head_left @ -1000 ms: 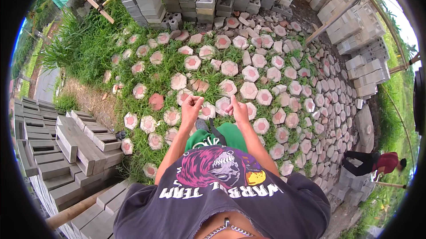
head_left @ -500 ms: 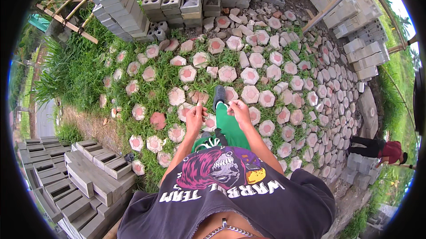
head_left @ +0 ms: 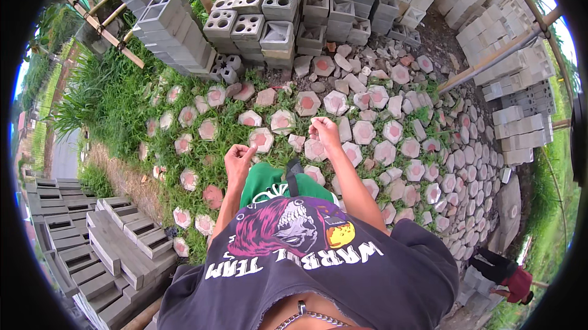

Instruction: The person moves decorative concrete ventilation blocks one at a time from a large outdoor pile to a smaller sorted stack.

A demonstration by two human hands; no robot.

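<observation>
My left hand (head_left: 239,163) is in front of my waist, over my green trousers (head_left: 262,178) and the grass. Its fingers curl in and the thumb lies against them, with nothing visible inside. Farther forward and to the right, my right hand (head_left: 324,131) hangs in the air, fingers bent into a loose pinch; no object shows in it. Hexagonal pavers (head_left: 261,140) with reddish centres lie on the ground beneath both hands, touching neither. A dark shoe (head_left: 294,167) shows between my forearms.
Ahead stand stacks of grey hollow blocks (head_left: 248,26) and a taller block pile (head_left: 164,14). More blocks (head_left: 119,238) fill the lower left. A slanting pole (head_left: 490,66) crosses at right. A person in a red top (head_left: 518,285) bends at the lower right.
The block stacks ahead appear nearer and the ground has slid toward me. My hands have spread apart, the right one reaching farther forward. The person at right sits lower in view.
</observation>
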